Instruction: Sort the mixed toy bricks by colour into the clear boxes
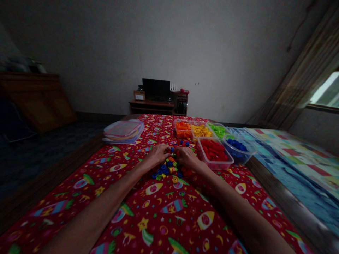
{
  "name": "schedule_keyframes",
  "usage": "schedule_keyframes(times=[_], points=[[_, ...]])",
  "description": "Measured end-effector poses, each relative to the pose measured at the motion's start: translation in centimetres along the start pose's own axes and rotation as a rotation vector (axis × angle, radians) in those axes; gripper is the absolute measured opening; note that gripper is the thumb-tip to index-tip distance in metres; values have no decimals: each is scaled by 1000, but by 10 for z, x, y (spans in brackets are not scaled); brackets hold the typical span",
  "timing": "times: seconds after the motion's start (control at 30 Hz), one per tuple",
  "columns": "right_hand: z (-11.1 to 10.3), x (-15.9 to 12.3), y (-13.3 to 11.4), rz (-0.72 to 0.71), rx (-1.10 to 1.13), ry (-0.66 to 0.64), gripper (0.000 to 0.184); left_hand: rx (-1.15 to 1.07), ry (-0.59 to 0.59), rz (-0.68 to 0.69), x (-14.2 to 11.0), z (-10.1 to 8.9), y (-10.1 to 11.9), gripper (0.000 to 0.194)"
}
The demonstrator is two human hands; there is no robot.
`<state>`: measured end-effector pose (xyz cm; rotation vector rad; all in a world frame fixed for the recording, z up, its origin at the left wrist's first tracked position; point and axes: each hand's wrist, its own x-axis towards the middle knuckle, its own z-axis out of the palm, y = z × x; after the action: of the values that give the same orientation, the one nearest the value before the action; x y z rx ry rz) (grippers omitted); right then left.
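A loose pile of small plastic building blocks (164, 170) in blue, green, yellow, orange and red lies on the tablecloth. At its left side, my left hand (158, 153) reaches in with fingers bent and pressed together. My right hand (186, 156) mirrors it from the right, fingers curled inward. A blue block (172, 150) shows in the narrow gap between the fingertips; which hand touches it is unclear. Whatever the fingers pinch is too small and dark to make out. More red and blue blocks (187, 144) lie just beyond the hands.
Right of the pile stand clear tubs of sorted pieces: orange (183, 134), yellow (201, 137), green (217, 131), red (215, 165) and a round blue one (247, 155). Stacked lids (123, 131) lie at the left. The red patterned cloth (159, 225) covers the table; a bed (299, 155) adjoins its right side.
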<state>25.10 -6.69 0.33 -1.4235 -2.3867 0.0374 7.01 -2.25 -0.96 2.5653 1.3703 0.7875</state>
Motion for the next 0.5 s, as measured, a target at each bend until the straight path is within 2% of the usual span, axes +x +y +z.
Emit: schedule_keyframes(times=[0.1, 0.2, 0.33, 0.43, 0.5], points=[[-5, 1, 2, 81, 47, 99, 31, -130, 26, -57, 1, -6, 5, 32], [-10, 5, 2, 119, 170, 123, 34, -299, 66, -136, 3, -14, 11, 42], [-12, 7, -4, 35, 295, 99, 43, -548, 56, -225, 6, -20, 21, 49], [-15, 6, -6, -39, 266, 95, 33, -619, 3, -212, 6, -20, 28, 56], [-26, 5, -3, -65, 233, 97, 26, -572, -20, -168, 5, -21, 32, 53]])
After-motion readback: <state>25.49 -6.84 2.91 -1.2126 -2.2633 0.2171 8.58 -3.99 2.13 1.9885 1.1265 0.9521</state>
